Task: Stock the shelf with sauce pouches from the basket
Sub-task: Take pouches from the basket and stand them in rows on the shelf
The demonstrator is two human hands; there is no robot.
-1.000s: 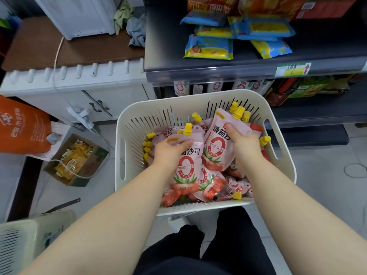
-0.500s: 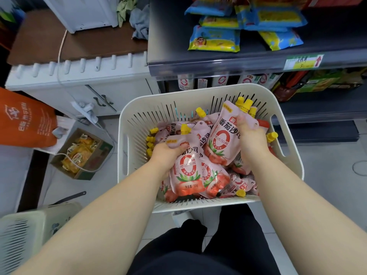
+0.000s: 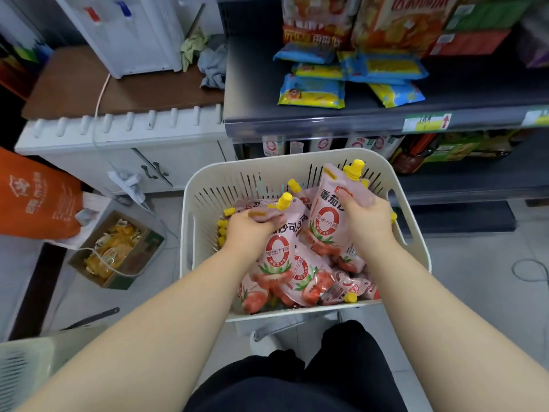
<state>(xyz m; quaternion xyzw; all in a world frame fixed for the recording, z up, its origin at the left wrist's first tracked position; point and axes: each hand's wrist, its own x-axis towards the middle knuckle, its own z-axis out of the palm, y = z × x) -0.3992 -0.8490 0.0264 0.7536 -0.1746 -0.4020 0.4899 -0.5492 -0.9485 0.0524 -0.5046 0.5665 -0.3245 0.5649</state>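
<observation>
A cream slotted basket [image 3: 416, 257] sits in front of me, holding several pink tomato-sauce pouches with yellow caps. My left hand [image 3: 249, 230] grips the top of one pouch [image 3: 276, 257] near its cap. Fingers of my right hand [image 3: 365, 218] curl round the upper part of another pouch [image 3: 325, 221], held upright above the pile. Beyond the basket, a dark shelf [image 3: 326, 123] has more of the same pouches [image 3: 320, 144] standing on the level beneath it.
Snack packets [image 3: 312, 92] lie on the upper shelf level. To the left stand a white cabinet [image 3: 118, 144], a water dispenser [image 3: 130, 34], an orange bag [image 3: 35, 197] and a cardboard box [image 3: 116, 251] on the floor. Bottles [image 3: 445, 150] fill the shelf at right.
Both hands have lifted their pouches a little higher in the basket. The camera has tilted up, so more of the upper shelf shows.
</observation>
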